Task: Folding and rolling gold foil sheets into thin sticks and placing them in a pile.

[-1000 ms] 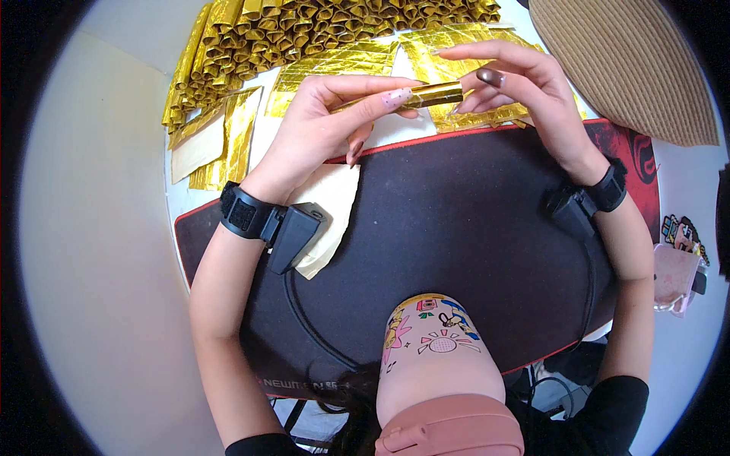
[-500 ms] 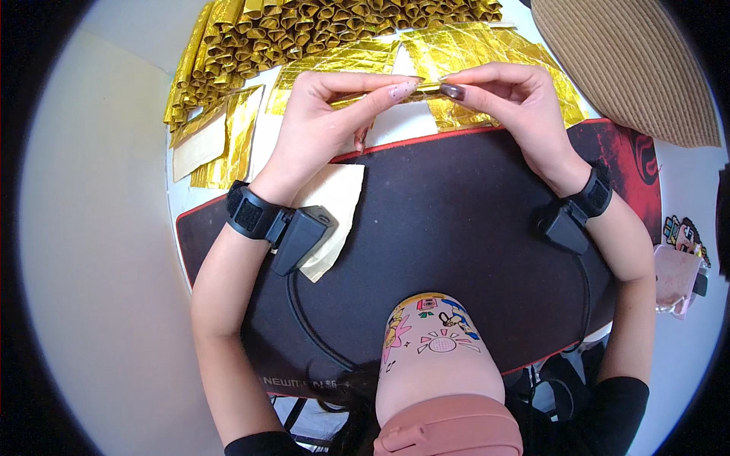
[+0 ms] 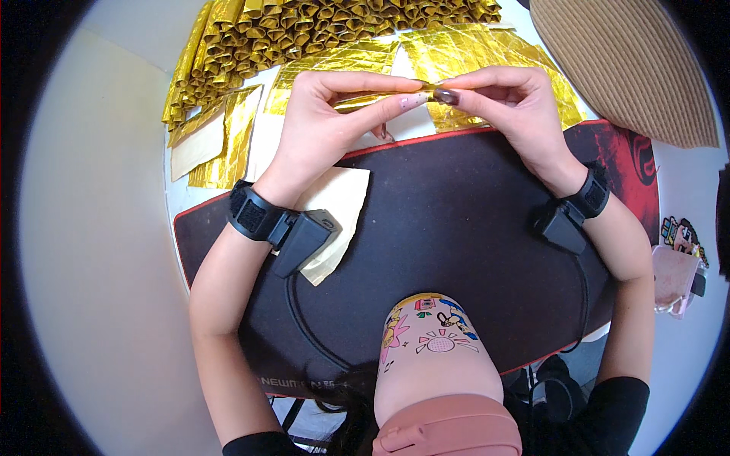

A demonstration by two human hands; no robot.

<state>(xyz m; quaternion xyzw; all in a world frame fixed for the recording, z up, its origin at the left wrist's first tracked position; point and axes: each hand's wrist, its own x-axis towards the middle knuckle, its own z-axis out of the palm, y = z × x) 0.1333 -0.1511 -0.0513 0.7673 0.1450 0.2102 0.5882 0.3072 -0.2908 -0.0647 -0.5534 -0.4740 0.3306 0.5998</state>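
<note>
My left hand (image 3: 323, 114) and my right hand (image 3: 513, 95) meet above the far edge of the black mat. Each pinches a narrow, folded or rolled piece of gold foil paper (image 3: 430, 91) between thumb and forefinger. The fingertips nearly touch, and most of the piece is hidden by them. Part of its gold strip shows between my left thumb and forefinger. Beneath my left wrist a pale, cream sheet of paper (image 3: 346, 209) lies on the mat, partly covered by the wrist strap's black box.
A pile of rolled gold foil tubes (image 3: 319, 26) stands at the back. Flat gold foil sheets (image 3: 487, 49) lie before it, with more sheets (image 3: 242, 140) at left. A pink patterned tumbler (image 3: 437, 365) stands near me. A ribbed brown item (image 3: 631, 68) occupies the far right.
My fingertips have drawn closer together along the gold piece, the left ones shifting slightly right. The cream sheet appears slightly shifted to the right.
</note>
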